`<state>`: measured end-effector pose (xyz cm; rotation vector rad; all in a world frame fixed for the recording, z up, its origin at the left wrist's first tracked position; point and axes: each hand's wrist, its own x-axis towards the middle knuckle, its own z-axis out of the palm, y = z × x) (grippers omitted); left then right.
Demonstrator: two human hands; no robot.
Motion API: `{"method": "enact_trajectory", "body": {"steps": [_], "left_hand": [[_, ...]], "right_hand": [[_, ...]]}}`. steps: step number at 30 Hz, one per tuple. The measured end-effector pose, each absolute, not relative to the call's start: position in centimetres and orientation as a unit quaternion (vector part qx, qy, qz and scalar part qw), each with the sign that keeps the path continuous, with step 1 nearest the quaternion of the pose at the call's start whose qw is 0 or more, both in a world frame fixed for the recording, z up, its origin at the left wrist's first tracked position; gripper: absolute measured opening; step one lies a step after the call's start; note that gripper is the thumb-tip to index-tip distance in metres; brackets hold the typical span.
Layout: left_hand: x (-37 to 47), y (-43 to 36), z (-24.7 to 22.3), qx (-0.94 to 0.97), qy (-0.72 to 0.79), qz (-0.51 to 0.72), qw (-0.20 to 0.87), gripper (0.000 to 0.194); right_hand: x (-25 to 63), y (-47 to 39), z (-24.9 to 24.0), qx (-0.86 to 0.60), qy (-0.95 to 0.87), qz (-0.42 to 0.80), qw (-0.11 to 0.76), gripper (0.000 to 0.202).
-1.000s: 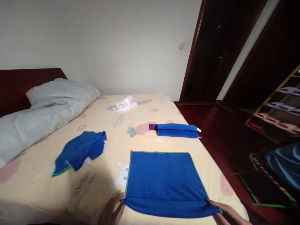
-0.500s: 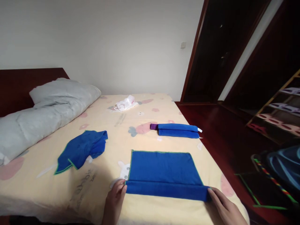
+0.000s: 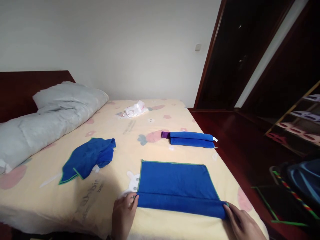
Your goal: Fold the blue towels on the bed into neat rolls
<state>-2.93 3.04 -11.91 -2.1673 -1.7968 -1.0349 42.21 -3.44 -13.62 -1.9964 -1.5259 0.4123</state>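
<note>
A blue cloth with green edging (image 3: 177,178) lies spread on the bed, its near edge folded over into a flat strip. My left hand (image 3: 125,208) pinches the left end of that strip between thumb and fingers. At the opposite end, my right hand (image 3: 241,220) grips the strip's right corner. Beyond the cloth rests a folded blue cloth (image 3: 192,139) with a purple piece at its left end and a white tag at its right. Another blue cloth (image 3: 88,158), crumpled and green-edged, is to the left of my hands.
The bed's patterned sheet (image 3: 155,221) lies beneath everything. A grey quilt (image 3: 57,116) is bunched along the left, and a white plastic bag (image 3: 136,109) sits near the wall. Right of the bed are dark red floor (image 3: 215,126) and a shoe rack (image 3: 295,110).
My right hand has shifted slightly right and down with its end of the strip. The strip's right end looks more rounded now. The camera view has turned slightly.
</note>
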Motion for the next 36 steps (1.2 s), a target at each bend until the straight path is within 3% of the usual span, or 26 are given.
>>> {"method": "enact_trajectory", "body": {"steps": [6,12,16,22,29,36], "left_hand": [[-2.6,3.1,-12.1,-0.732,-0.587,-0.327,0.116,0.023],[-2.1,2.4,-11.1,-0.756,-0.547,-0.309,0.184,0.018],[1.4,0.8,-10.6,-0.791,-0.452,-0.353,0.213,0.029],[7.1,1.1,-10.0,-0.887,-0.301,-0.242,0.254,0.046],[1.9,2.2,-10.2,-0.903,-0.339,-0.166,0.204,0.053],[-3.8,2.8,-9.6,-0.888,-0.413,-0.194,0.051,0.064]], "right_hand": [[41.0,-3.6,-14.9,-0.744,-0.589,0.083,0.305,0.051],[40.4,-4.0,-14.1,-0.700,-0.644,-0.116,0.286,0.044],[36.8,-4.5,-12.5,-0.602,-0.715,-0.165,0.315,0.037],[29.4,-2.0,-12.1,-0.425,-0.831,-0.241,0.267,0.057],[34.7,-2.6,-13.3,-0.493,-0.819,-0.164,0.242,0.071],[41.5,-4.0,-12.6,-0.590,-0.781,-0.008,0.204,0.057]]}}
